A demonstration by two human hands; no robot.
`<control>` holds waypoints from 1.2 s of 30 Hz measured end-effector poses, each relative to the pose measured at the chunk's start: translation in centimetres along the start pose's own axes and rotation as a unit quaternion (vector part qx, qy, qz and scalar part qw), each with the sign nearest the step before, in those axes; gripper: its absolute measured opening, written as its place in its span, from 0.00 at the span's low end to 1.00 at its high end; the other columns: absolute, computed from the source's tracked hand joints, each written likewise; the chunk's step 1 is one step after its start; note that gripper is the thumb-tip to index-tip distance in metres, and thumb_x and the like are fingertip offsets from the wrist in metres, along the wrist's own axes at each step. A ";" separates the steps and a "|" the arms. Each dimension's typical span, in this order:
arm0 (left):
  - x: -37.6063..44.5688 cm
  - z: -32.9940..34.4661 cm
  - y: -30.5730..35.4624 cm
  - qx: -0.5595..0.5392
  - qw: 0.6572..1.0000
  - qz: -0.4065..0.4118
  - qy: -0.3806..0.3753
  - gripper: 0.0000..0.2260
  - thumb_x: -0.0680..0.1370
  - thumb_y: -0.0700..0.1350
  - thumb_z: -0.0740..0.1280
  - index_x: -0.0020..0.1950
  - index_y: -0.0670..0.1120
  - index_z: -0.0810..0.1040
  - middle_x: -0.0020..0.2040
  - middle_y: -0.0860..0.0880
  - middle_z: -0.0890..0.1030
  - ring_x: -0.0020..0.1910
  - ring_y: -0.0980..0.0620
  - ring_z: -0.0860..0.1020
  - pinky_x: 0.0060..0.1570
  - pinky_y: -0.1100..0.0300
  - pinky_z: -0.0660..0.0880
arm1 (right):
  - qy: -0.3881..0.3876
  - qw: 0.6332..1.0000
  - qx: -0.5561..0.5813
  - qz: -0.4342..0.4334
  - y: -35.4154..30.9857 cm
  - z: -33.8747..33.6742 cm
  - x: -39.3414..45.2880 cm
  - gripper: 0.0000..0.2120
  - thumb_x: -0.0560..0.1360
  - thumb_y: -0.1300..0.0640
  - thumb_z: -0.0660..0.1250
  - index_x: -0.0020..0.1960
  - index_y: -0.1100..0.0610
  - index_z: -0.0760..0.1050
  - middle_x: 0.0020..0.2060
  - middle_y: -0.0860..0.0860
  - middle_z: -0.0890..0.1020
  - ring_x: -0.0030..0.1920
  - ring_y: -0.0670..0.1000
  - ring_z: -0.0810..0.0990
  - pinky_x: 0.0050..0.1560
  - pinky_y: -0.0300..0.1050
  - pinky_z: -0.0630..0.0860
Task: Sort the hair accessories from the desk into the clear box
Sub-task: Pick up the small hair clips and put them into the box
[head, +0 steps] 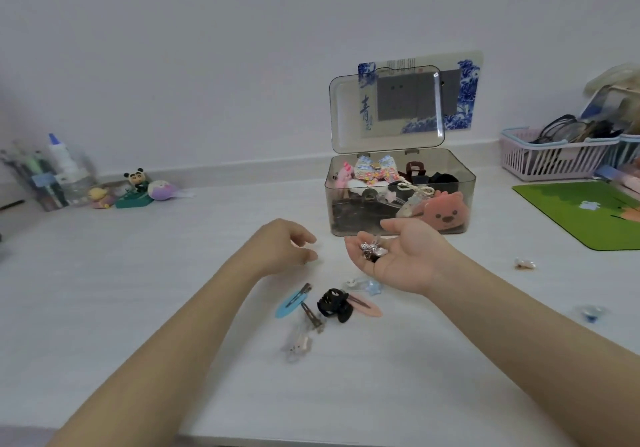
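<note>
Nearest on the pale, faintly grained counter (138,290) lies a loose cluster of hair accessories: a translucent clip with a small pale charm (297,344), a brown metal snap clip (312,316), a flat teardrop-shaped blue clip (290,304), a glossy black claw clip (334,304) and a flat pink teardrop clip (366,308) touching the claw's right side. Just beyond them sits a clear clip with a light-blue star (365,285).

Above the cluster, the left hand (284,247) hovers palm down, its grip empty, fingers loosely curled with thumb and forefinger apart. The right hand (398,256) is turned palm up, cupped and unclenched, cradling a few small glittery silver clips (371,250).

To the right, well apart, lie a small pearly clip (524,263) and a clear blue-centred piece (590,312).

Just behind the right hand stands the clear box (400,192), a smoky rounded-corner plastic case with its hinged lid (386,109) upright. Inside are a patterned bow, dark claw clips and a pink bear-shaped piece.
</note>
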State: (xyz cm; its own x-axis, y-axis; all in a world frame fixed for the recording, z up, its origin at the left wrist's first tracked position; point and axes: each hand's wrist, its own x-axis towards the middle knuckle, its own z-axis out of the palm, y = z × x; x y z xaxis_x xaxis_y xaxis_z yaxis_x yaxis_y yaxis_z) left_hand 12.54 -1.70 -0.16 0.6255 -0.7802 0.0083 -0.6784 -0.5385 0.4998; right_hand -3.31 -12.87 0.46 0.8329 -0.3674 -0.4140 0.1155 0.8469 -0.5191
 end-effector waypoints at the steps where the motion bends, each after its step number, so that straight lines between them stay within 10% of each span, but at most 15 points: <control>1: 0.2 0.6 -0.2 -0.006 1.000 0.004 0.009 0.11 0.71 0.48 0.73 0.52 0.51 0.82 0.52 0.53 0.80 0.44 0.56 0.75 0.45 0.65 0.69 | 0.003 1.000 0.003 0.001 0.2 -0.2 0.1 0.13 0.81 0.57 0.53 0.52 0.67 0.69 0.46 0.63 0.74 0.42 0.58 0.76 0.34 0.50 0.81; 5: 0.3 1.5 -0.3 -0.032 0.999 0.023 0.022 0.04 0.71 0.45 0.73 0.37 0.53 0.82 0.40 0.56 0.81 0.37 0.60 0.76 0.35 0.68 0.69 | 0.003 1.000 -0.003 -0.011 0.3 -0.5 0.0 0.13 0.80 0.57 0.54 0.51 0.68 0.69 0.46 0.64 0.74 0.42 0.59 0.76 0.37 0.50 0.78; 12: -2.1 0.8 3.6 -0.251 0.949 0.184 0.052 0.11 0.69 0.40 0.75 0.49 0.51 0.82 0.43 0.56 0.83 0.36 0.64 0.77 0.41 0.74 0.73 | -0.058 0.998 -0.016 0.008 0.2 -0.1 -0.2 0.20 0.81 0.54 0.52 0.62 0.70 0.67 0.56 0.65 0.77 0.55 0.58 0.78 0.50 0.54 0.77; 20: -3.4 1.2 5.2 -0.179 0.964 0.176 0.087 0.03 0.72 0.47 0.72 0.44 0.55 0.81 0.43 0.58 0.82 0.37 0.64 0.76 0.37 0.77 0.69 | 0.012 0.998 0.013 -0.059 -1.3 -1.0 -2.1 0.12 0.81 0.61 0.52 0.45 0.66 0.70 0.43 0.62 0.74 0.42 0.55 0.74 0.46 0.42 0.72; 28: -5.8 3.8 9.5 -0.030 0.978 0.174 -0.114 0.12 0.74 0.49 0.70 0.57 0.51 0.80 0.55 0.55 0.77 0.52 0.55 0.77 0.36 0.63 0.77 | 0.060 0.988 0.023 -0.142 -3.3 -5.2 -7.1 0.12 0.80 0.59 0.52 0.50 0.66 0.70 0.44 0.60 0.72 0.39 0.53 0.73 0.42 0.41 0.73; 36: -7.0 11.0 15.4 0.034 0.958 0.244 -0.144 0.30 0.70 0.57 0.72 0.71 0.54 0.68 0.67 0.46 0.71 0.63 0.45 0.71 0.62 0.50 0.70 | 0.096 0.973 0.058 -0.201 -3.8 -9.4 -12.4 0.13 0.80 0.58 0.52 0.48 0.67 0.69 0.46 0.61 0.72 0.41 0.53 0.73 0.42 0.40 0.74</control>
State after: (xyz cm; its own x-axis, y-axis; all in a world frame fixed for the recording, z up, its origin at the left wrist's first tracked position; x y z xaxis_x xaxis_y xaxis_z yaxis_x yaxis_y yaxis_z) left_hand -6.55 -8.03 -2.07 0.1005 -0.9948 -0.0182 -0.8931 -0.0983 0.4391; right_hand -19.18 -15.18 0.52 0.5926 -0.7338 -0.3322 0.4808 0.6532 -0.5850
